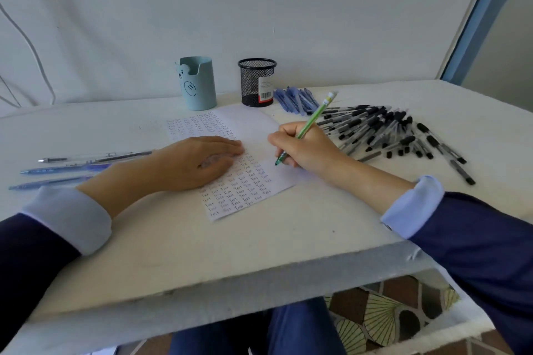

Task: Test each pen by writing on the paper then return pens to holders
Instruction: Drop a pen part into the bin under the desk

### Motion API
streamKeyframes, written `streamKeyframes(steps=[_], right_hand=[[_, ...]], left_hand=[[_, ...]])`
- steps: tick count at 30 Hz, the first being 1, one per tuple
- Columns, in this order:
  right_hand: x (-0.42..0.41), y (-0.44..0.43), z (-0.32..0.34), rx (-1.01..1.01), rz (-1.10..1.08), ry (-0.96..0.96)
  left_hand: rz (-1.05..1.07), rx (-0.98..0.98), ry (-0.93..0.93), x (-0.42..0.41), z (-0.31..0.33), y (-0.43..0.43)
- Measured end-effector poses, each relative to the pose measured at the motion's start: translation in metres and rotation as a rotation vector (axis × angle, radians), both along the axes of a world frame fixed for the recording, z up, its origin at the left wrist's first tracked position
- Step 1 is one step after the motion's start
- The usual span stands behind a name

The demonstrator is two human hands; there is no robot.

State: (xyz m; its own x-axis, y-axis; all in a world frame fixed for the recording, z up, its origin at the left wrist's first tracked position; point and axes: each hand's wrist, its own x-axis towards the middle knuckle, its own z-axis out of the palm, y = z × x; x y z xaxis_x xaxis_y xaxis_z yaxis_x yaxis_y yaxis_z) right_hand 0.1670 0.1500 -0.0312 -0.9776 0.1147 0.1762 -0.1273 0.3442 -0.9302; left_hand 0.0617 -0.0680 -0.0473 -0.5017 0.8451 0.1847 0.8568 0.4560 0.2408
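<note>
Centre frame: paper [248, 181] was steadied by flat left hand [199, 161]; green pen [310, 121] was pinched by right hand [305, 147] for test-writing.

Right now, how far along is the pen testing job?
Done: the paper is mostly covered with rows of "Test". In hand: the right hand holds a green pen, tip at the paper; the left hand presses it flat. Left, likely: the black pen pile, the blue pens, and no pen shows above the blue cup or mesh holder.
</note>
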Motion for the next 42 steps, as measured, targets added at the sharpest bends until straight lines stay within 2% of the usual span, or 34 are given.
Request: streamKeyframes(steps=[5,9,13,16,20,23,28,32,38,42], right_hand=[[0.043,0.011,0.000,-0.080,-0.083,0.027],[0.115,0.023,-0.009,-0.072,-0.176,0.168],[0.192,0.042,-0.040,-0.051,-0.346,0.334],[0.239,0.063,-0.078,-0.187,-0.554,0.307],[0.294,0.091,-0.146,-0.488,-0.879,0.308],[0.316,0.105,-0.212,-0.532,-1.018,0.200],[0.322,0.100,-0.331,-0.528,-1.171,-0.054],[0.314,0.085,-0.405,-0.521,-1.287,-0.205],[0.304,0.068,-0.490,-0.444,-1.308,-0.476],[0.306,0.058,-0.526,-0.396,-1.263,-0.600]], left_hand=[[-0.115,0.038,0.004,0.059,-0.001,0.029],[-0.247,0.116,-0.003,0.122,-0.001,0.059],[-0.452,0.250,0.067,0.195,-0.018,0.105],[-0.421,0.300,0.166,0.233,-0.050,0.136],[-0.313,0.389,0.071,0.247,-0.106,0.164],[-0.288,0.226,-0.061,0.248,-0.160,0.186],[-0.340,-0.193,-0.312,0.256,-0.256,0.237],[-0.373,-0.445,-0.351,0.259,-0.309,0.271],[-0.433,-0.632,-0.347,0.263,-0.369,0.299],[-0.443,-0.691,-0.370,0.263,-0.399,0.302]])
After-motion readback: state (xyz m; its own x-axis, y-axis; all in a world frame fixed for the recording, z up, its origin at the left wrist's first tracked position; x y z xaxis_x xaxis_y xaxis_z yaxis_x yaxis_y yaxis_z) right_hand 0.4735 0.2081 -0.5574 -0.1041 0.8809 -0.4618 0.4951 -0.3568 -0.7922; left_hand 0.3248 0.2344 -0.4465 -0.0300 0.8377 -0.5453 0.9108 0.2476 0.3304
